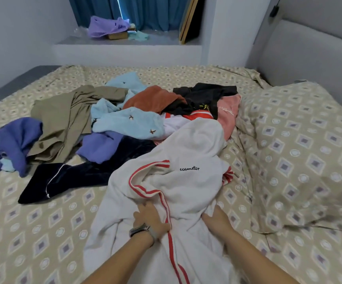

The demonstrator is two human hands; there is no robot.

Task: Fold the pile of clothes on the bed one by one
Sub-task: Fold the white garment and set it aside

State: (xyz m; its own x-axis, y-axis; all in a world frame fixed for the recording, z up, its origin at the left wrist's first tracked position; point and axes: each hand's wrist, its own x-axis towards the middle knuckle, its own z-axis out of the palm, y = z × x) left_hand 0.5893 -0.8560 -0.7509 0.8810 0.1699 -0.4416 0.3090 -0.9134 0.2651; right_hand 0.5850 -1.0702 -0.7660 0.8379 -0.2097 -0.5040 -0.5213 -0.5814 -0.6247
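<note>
I stand at a wide bed dressed in a beige sheet printed with pale diamonds and rings, pushed up against plain white walls. A grey padded headboard rises on the right, and a pillow in the same printed cloth lies below it. Beyond the bed is a recessed window ledge with teal curtains behind it; a crumpled lilac plastic bag sits on the ledge, and a wooden frame leans in the right corner.

The heap of loose clothes spreads across the middle of the bed: khaki, light blue, violet, rust, black and pink pieces, with a dark navy velvet garment piped in white lying nearest the front. Drawn out of the heap toward me is a white fleece garment with red stripes and small black lettering, bunched and unfolded.

My left hand, with a watch on the wrist, grips a fold of the white garment beside the red stripe. My right hand clutches the cloth just beside it, fingertips buried in the fabric. Both forearms are cut off by the bottom edge.
</note>
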